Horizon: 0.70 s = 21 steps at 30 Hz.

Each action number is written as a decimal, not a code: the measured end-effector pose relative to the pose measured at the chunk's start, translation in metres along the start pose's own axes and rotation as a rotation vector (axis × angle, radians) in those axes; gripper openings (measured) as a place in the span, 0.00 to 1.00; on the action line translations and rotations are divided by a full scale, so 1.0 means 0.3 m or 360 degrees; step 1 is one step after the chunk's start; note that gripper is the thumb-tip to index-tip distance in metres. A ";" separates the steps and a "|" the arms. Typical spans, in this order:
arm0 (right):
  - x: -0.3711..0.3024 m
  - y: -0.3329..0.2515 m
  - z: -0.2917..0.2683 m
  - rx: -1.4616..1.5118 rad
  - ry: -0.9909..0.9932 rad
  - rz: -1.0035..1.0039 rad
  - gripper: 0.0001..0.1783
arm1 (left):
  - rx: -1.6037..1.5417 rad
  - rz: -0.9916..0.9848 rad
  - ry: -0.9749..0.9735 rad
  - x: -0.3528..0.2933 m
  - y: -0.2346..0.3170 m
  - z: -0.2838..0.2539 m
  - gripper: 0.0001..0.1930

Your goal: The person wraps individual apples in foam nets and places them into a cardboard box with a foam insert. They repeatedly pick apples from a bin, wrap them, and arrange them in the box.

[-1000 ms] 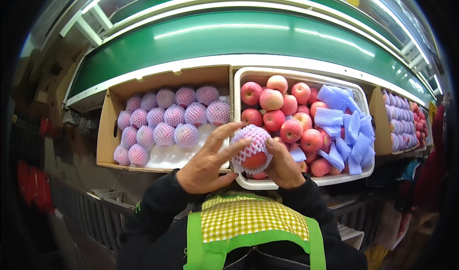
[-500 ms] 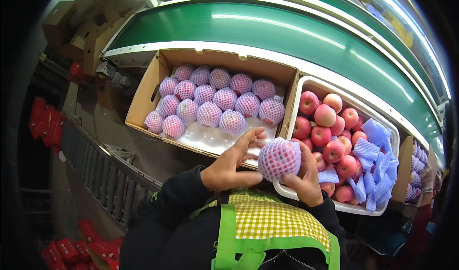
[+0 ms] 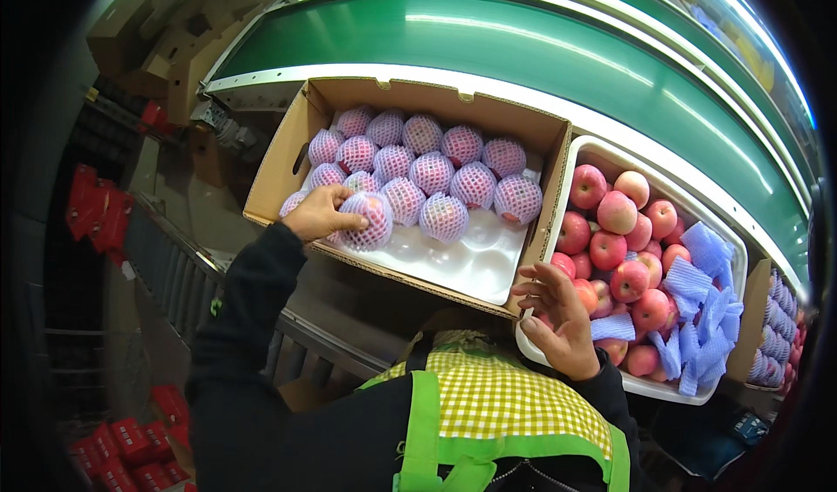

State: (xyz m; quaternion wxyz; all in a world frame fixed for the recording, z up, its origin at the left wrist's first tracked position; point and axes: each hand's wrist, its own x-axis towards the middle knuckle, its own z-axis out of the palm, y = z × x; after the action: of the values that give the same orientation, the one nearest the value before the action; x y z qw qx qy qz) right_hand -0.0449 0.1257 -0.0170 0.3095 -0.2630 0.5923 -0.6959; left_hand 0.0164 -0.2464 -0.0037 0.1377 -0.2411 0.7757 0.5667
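Observation:
My left hand [image 3: 324, 217] grips an apple in a pinkish-white foam net [image 3: 373, 220] at the near left of an open cardboard box [image 3: 277, 169]. Rows of netted apples [image 3: 431, 172] sit in the box on a white moulded tray [image 3: 478, 261], whose bare hollows show at the near right. My right hand [image 3: 558, 318] is held with fingers apart and nothing in it, over the near left edge of a white plastic bin [image 3: 532, 352]. Bare red apples [image 3: 608, 250] fill that bin, with flattened lilac foam nets [image 3: 697, 318] lying on their right side.
A green conveyor belt [image 3: 488, 47] with white rails runs behind the box and bin. Another box of netted apples [image 3: 772, 335] stands at the far right. On the left are a roller conveyor [image 3: 174, 265], red boxes [image 3: 131, 444] and brown cartons [image 3: 131, 39].
The netted apple has gone from between both hands, in front of the bin, leftward to the box in my left hand. My right hand has let go of it and opened.

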 end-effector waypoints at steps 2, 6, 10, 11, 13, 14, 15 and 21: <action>-0.008 0.007 -0.004 -0.0056 -0.0020 -0.0038 0.35 | 0.0567 -0.0219 -0.0136 0.105 -0.093 -0.046 0.24; -0.019 0.002 -0.011 -0.0025 0.0031 -0.0037 0.34 | 0.0591 -0.0343 -0.0246 0.195 -0.222 -0.031 0.27; -0.035 0.021 -0.025 -0.0052 0.0079 -0.0025 0.33 | 0.1046 -0.0276 -0.0380 0.192 -0.180 -0.020 0.21; -0.036 0.025 -0.028 -0.0063 0.0091 -0.0024 0.33 | 0.1464 -0.0155 -0.0329 0.185 -0.140 -0.003 0.20; -0.040 0.030 -0.032 -0.0047 0.0115 -0.0025 0.32 | 0.1954 0.0051 -0.0106 0.156 -0.054 0.022 0.17; -0.051 0.030 -0.038 -0.0055 0.0149 -0.0020 0.31 | 0.2013 0.0138 0.0053 0.139 -0.035 0.045 0.14; -0.053 0.034 -0.037 -0.0066 0.0172 -0.0006 0.30 | 0.1986 0.0059 0.0006 0.148 -0.093 0.040 0.12; -0.039 -0.018 -0.073 -0.0601 0.0230 -0.0219 0.19 | 0.1826 0.0345 -0.0070 0.129 -0.151 -0.029 0.12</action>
State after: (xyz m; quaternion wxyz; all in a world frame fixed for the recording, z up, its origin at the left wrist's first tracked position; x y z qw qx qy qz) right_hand -0.0538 0.1495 -0.0152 0.1632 -0.3054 0.7134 -0.6092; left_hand 0.0083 -0.2739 -0.0566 0.2036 -0.0353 0.9758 0.0716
